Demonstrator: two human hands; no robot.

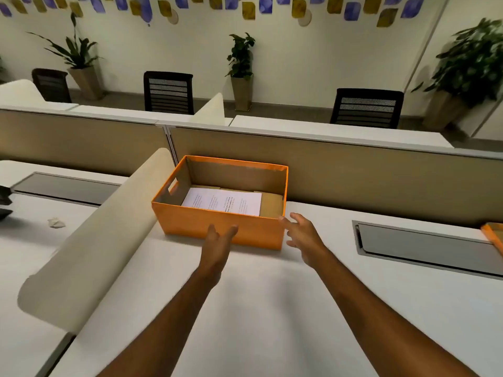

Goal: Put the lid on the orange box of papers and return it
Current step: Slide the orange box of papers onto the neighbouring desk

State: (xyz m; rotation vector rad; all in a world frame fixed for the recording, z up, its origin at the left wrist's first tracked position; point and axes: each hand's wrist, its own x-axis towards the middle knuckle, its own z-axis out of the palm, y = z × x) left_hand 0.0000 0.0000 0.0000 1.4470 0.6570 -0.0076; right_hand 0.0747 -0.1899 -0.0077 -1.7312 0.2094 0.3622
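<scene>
An open orange box point(190, 221) stands on the white desk against the beige partition, with white printed papers point(221, 201) lying flat inside on its brown bottom. My left hand point(217, 240) is stretched out in front of the box's near wall, fingers apart, holding nothing. My right hand point(303, 235) hovers at the box's near right corner, fingers spread, its fingertips close to or touching the corner. An orange piece, probably the lid point(494, 235), shows at the far right edge of the desk, mostly cut off by the frame.
A curved cream divider point(89, 240) runs along the desk's left side next to the box. A grey cable tray cover point(424, 242) lies to the right, another point(65, 187) to the left. A crumpled paper point(55, 222) sits on the neighbouring desk. Chairs and plants stand beyond the partition.
</scene>
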